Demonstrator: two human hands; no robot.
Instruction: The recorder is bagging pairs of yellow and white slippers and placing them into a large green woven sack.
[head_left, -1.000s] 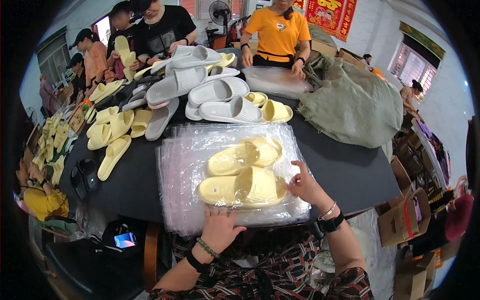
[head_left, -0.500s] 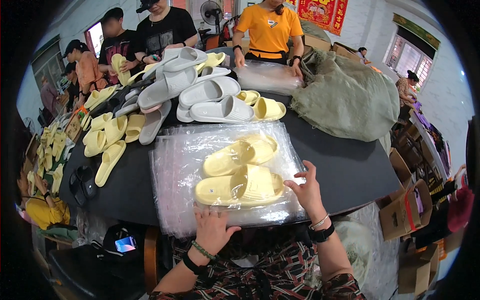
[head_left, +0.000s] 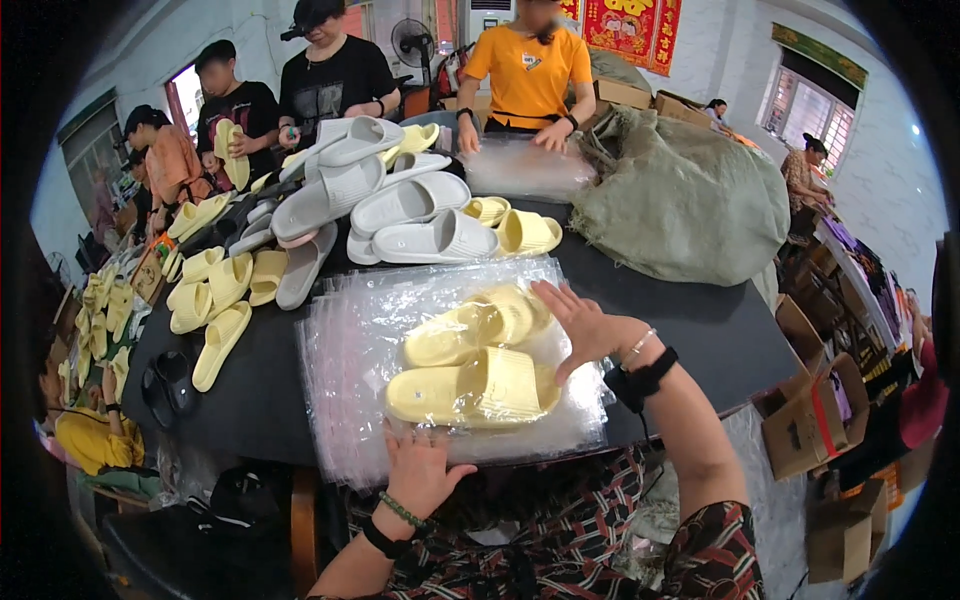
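A pair of pale yellow slide slippers (head_left: 440, 392) lies side by side inside a clear plastic bag, on top of a stack of clear plastic bags (head_left: 345, 400). My left hand (head_left: 420, 478) rests on the near edge of the bag, just below the nearer slipper, with fingers flat and thumb out to the side. At the slippers' toe ends, my right hand (head_left: 588, 333) spreads its fingers over the bag's right part, and the nearer slipper's toe lies close to its thumb. Neither hand grips anything.
Beyond the stack rises a heap of grey slippers (head_left: 410, 200) and yellow ones. Loose yellow slippers (head_left: 222, 345) and a black pair (head_left: 168, 390) lie left. A bulky green-grey sack (head_left: 690, 200) sits at the right back. Across the black table (head_left: 690, 330), a person in orange touches plastic bags (head_left: 525, 167).
My right hand has moved up and left, from beside the slippers' toes to over the bag there. My left hand stays at the near edge. The person in orange has shifted both hands on the bags.
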